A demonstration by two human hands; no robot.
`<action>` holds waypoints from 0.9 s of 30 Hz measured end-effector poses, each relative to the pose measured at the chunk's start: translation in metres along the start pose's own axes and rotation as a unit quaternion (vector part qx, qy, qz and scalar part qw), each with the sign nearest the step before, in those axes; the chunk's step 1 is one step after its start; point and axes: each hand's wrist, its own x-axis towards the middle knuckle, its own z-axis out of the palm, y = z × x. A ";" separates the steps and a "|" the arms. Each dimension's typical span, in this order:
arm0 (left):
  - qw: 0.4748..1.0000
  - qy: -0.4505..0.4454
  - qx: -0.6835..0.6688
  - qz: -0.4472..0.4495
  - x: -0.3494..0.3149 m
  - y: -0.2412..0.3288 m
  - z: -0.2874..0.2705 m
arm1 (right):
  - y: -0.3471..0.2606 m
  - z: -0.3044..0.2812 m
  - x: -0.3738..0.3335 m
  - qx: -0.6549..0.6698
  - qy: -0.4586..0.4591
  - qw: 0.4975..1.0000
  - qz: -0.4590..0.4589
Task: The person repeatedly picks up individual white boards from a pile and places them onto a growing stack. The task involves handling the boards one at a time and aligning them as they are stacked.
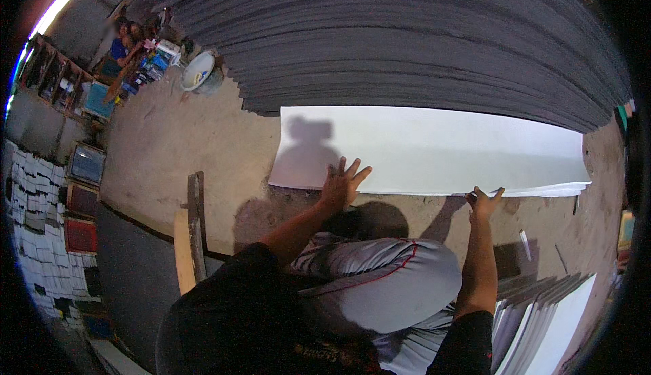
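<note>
A long white sheet lies crosswise on the ground in front of me, with further layers showing under its near right edge. Near its left end, my left hand rests with fingers spread over the near edge. Further right, my right hand is bent at the same edge, some fingertips on top and the others partly hidden; it seems to grip the sheet there. A tall stack of dark grey sheets rises just beyond the white one. My shadow falls across the white sheet's left part.
A wooden piece stands by a dark panel at left. Upright sheets lean by my right arm. A pale bucket and a person are at the far left. Stacked white pieces line the left edge.
</note>
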 end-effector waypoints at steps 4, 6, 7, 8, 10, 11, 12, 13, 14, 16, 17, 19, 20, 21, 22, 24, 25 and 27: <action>1.000 0.001 0.020 0.003 0.014 0.026 0.003 | -0.006 -0.022 0.015 0.009 0.009 1.000 -0.005; 0.999 -0.001 0.040 0.001 0.013 0.035 0.001 | 0.003 -0.033 0.026 0.016 -0.003 1.000 0.000; 0.998 0.021 0.057 -0.004 0.011 0.035 0.004 | 0.015 -0.037 0.036 0.010 -0.011 1.000 -0.006; 0.998 0.026 0.063 -0.002 0.011 0.036 0.004 | 0.037 -0.052 0.056 -0.018 -0.015 0.999 -0.041; 0.997 0.047 0.057 0.026 0.024 0.046 0.007 | 0.084 -0.121 0.122 -0.183 -0.008 0.957 -0.224; 0.997 0.058 0.039 0.036 0.034 0.051 0.011 | 0.092 -0.153 0.148 -0.288 0.002 0.899 -0.330; 0.997 0.050 0.049 0.015 0.026 0.039 0.013 | 0.100 -0.127 0.141 -0.296 -0.037 0.885 -0.359; 0.998 0.041 0.053 0.000 0.019 0.033 0.014 | 0.102 -0.107 0.130 -0.306 -0.070 0.867 -0.388; 0.998 0.018 0.058 -0.012 0.012 0.029 0.008 | 0.099 -0.091 0.115 -0.343 -0.112 0.815 -0.453; 0.999 -0.011 0.047 -0.004 0.016 0.035 -0.007 | 0.100 -0.104 0.116 -0.357 -0.125 0.786 -0.489; 1.000 0.016 0.014 0.018 0.031 0.042 0.001 | 0.105 -0.137 0.141 -0.340 -0.089 0.810 -0.469; 0.999 0.024 0.029 0.003 0.018 0.028 0.006 | 0.093 -0.095 0.117 -0.232 -0.098 0.904 -0.344; 0.999 0.029 0.030 0.001 0.015 0.025 0.006 | 0.081 -0.082 0.102 -0.174 -0.087 0.939 -0.283; 1.000 0.013 0.015 0.015 0.027 0.032 0.003 | 0.076 -0.109 0.111 -0.354 -0.102 0.801 -0.472; 1.000 0.004 0.028 -0.015 0.014 0.022 0.000 | 0.052 -0.058 0.074 -0.193 -0.139 0.949 -0.209; 0.999 -0.002 0.027 -0.039 0.006 0.020 -0.003 | 0.000 -0.007 0.017 0.021 -0.059 0.998 0.032; 0.999 -0.005 0.029 -0.034 0.005 0.020 -0.005 | 0.000 -0.008 0.014 0.019 -0.062 0.998 0.020; 1.000 -0.005 0.018 0.003 0.019 0.028 -0.011 | 0.053 -0.068 0.070 -0.312 -0.150 0.898 -0.272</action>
